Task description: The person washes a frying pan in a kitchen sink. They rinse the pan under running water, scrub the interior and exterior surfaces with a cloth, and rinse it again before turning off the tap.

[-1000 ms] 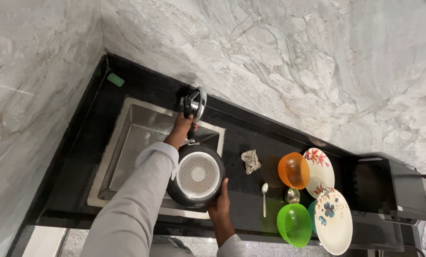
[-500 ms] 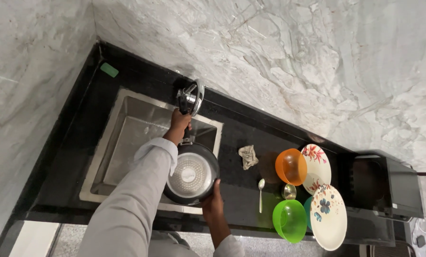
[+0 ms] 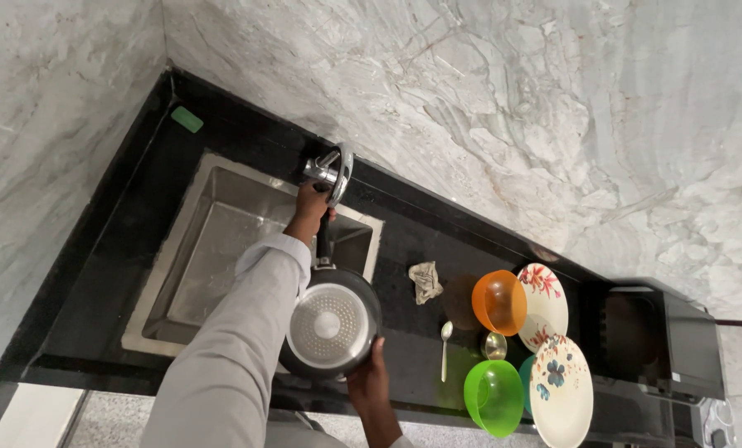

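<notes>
A dark frying pan is held bottom-up over the right end of the steel sink, its round patterned base facing me. My left hand, in a grey sleeve, is closed around the far end of the pan's black handle, just below the chrome tap. My right hand grips the pan's near rim from below. No water can be seen running.
The black counter meets marble walls. Right of the sink lie a crumpled cloth, a spoon, an orange bowl, a green bowl, two flowered plates and a small steel cup. A green sponge sits at the far left.
The pan has stayed over the sink's right end with both hands on it. My view has shifted slightly; the hands barely moved.
</notes>
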